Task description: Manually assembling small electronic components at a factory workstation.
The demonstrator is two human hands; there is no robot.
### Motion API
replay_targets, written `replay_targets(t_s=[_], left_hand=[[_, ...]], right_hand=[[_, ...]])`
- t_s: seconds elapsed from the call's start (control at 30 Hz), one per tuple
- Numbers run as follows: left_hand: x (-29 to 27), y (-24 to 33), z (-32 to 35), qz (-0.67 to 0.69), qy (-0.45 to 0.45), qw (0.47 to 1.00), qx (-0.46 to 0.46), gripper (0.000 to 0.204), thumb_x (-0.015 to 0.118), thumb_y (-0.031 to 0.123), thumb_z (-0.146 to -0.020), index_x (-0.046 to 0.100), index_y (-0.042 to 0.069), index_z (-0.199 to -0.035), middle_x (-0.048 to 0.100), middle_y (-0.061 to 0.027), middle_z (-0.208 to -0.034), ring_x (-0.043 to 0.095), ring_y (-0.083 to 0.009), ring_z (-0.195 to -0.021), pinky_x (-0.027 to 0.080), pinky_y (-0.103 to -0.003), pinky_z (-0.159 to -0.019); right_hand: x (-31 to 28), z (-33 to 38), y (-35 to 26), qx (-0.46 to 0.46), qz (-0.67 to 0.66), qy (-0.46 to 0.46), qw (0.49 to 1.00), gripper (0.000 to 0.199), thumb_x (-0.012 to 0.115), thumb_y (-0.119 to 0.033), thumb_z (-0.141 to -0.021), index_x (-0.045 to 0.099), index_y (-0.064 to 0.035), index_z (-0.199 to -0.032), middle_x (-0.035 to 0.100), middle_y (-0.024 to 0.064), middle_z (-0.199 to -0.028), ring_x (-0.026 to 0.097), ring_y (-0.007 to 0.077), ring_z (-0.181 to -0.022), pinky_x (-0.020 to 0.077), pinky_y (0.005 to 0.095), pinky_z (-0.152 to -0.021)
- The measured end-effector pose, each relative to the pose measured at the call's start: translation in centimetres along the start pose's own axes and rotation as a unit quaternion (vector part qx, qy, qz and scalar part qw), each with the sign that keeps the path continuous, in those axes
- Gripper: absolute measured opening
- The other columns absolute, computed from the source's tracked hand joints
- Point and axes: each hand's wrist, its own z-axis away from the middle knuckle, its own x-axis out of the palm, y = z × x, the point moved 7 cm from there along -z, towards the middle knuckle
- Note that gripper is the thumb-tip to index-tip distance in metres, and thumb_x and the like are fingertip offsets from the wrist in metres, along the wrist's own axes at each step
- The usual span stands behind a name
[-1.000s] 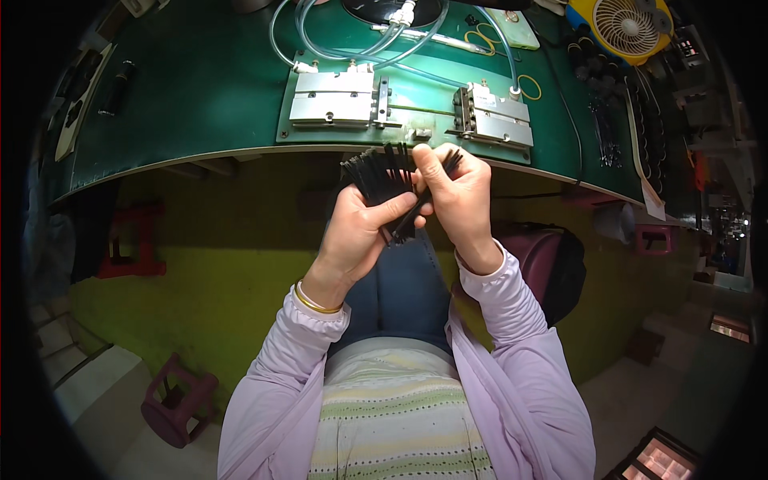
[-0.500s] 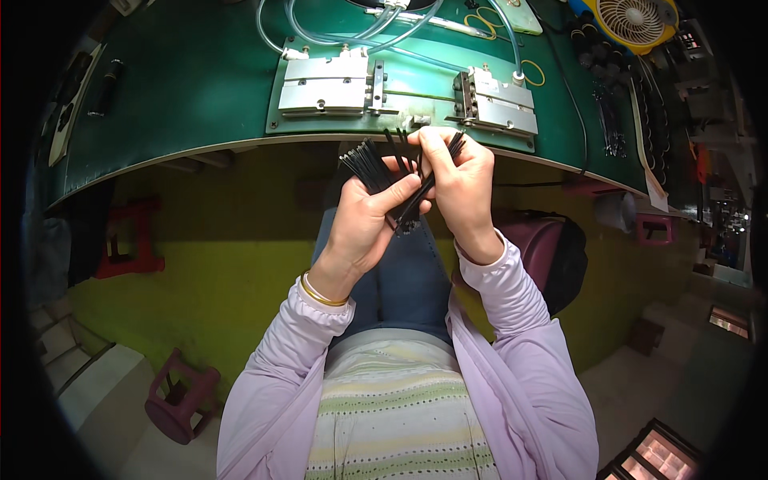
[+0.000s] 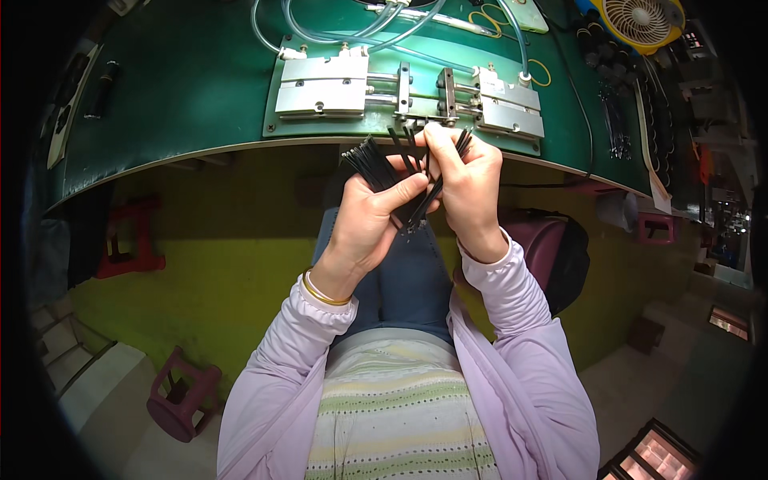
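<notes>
A bundle of short black wires (image 3: 370,164) with pale tips fans out from my left hand (image 3: 362,218), which is closed round it with the thumb across. My right hand (image 3: 472,188) is closed too, its thumb and forefinger pinching a black wire right at the front of a bench fixture. A few more black wires (image 3: 463,142) stick out between its fingers. Just beyond the fingertips, two dark jaws (image 3: 446,94) of the fixture stand close together on extended rods, between a left silver air cylinder (image 3: 320,86) and a right one (image 3: 510,106). My fingers hide the wire's end.
Clear air hoses (image 3: 352,37) run from the fixture over the green bench (image 3: 184,96). A yellow and blue fan (image 3: 640,22) and bundled dark wires (image 3: 614,128) are at the right. Below, a red stool (image 3: 132,236) and a maroon stool (image 3: 182,396) stand on the floor.
Both fixture jaws have slid inward, baring their rods, and now nearly meet in the middle. My hands have shifted slightly right, still holding the wires.
</notes>
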Motion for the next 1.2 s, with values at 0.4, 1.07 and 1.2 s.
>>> replay_targets(t_s=[0.4, 1.07, 1.2], left_hand=[[0.4, 0.7, 0.8, -0.016, 0.022, 1.000, 0.016, 0.011, 0.054, 0.001, -0.078, 0.055, -0.003, -0.089, 0.058, -0.0070, -0.078, 0.058, -0.0137, -0.065, 0.050, -0.025, -0.060], [0.0, 0.2, 0.3, -0.001, 0.034, 0.999, 0.016, 0.011, 0.056, 0.000, -0.077, 0.055, -0.002, -0.088, 0.059, -0.0071, -0.080, 0.058, -0.0139, -0.067, 0.051, -0.026, -0.061], [0.0, 0.1, 0.2, -0.003, 0.032, 0.999, 0.012, 0.011, 0.056, 0.000, -0.077, 0.055, -0.003, -0.088, 0.059, -0.0073, -0.080, 0.058, -0.0141, -0.067, 0.051, -0.026, -0.062]], right_hand=[[0.7, 0.3, -0.8, -0.048, 0.016, -0.050, 0.997, 0.020, 0.055, -0.016, -0.081, 0.061, 0.0014, -0.072, 0.058, 0.0044, -0.055, 0.046, 0.0038, -0.038, 0.0322, 0.0176, -0.031], [0.3, -0.2, 0.2, 0.018, 0.013, -0.037, 0.999, 0.019, 0.053, -0.013, -0.082, 0.060, 0.0023, -0.073, 0.057, 0.0022, -0.057, 0.052, 0.0041, -0.048, 0.0346, 0.0149, -0.039], [0.2, -0.4, 0.6, 0.007, 0.013, -0.034, 0.999, 0.019, 0.054, -0.012, -0.081, 0.060, 0.0027, -0.071, 0.057, 0.0023, -0.057, 0.052, 0.0044, -0.048, 0.0350, 0.0153, -0.040]])
